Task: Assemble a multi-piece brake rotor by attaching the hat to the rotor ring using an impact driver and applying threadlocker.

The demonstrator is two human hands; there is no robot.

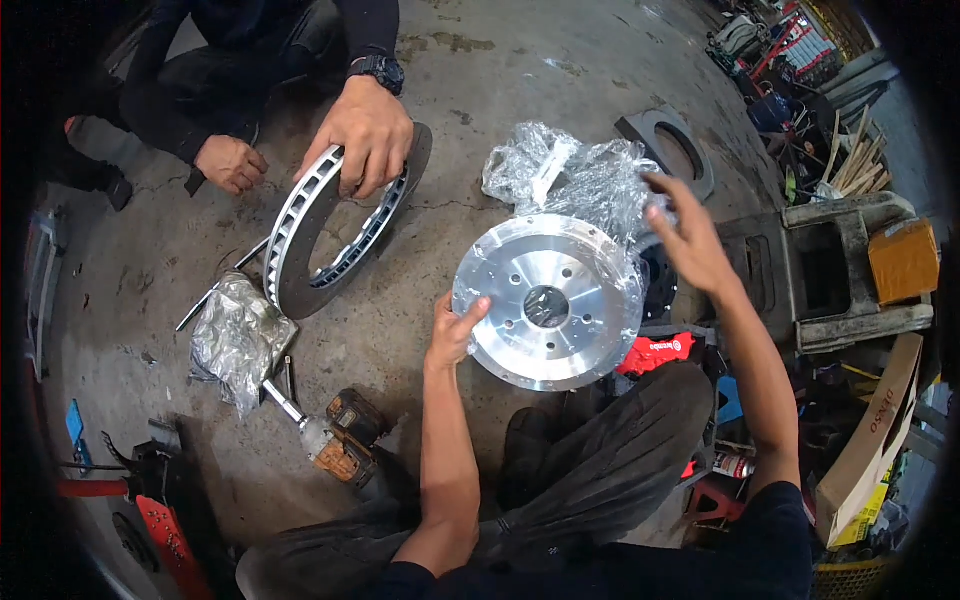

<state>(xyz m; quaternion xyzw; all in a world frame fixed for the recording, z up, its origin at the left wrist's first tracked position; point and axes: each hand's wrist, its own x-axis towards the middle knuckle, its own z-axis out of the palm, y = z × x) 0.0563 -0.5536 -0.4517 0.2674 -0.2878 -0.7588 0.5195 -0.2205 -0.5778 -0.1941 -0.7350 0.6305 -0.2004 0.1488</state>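
My left hand [458, 328] grips the left rim of a shiny silver brake disc hat [490, 290], its thumb on the face. The round part has a centre hole and a ring of small bolt holes. Crumpled clear plastic wrap [610, 185] lies behind it and hangs along its right edge. My right hand [690, 245] is beside that wrap, fingers apart; whether it touches the plastic I cannot tell. Across from me, another person's hand [370, 135] holds a vented brake disc [290, 250] tilted on its edge; that person's other hand [232, 163] is free.
An impact wrench [345, 445] with a long extension lies at lower left, by a plastic-wrapped bundle [240, 335]. A red brake caliper [655, 352] sits by my knee. A grey ring-shaped part [700, 150] lies behind the wrap. Right: a metal frame [850, 325] and cardboard box [870, 440].
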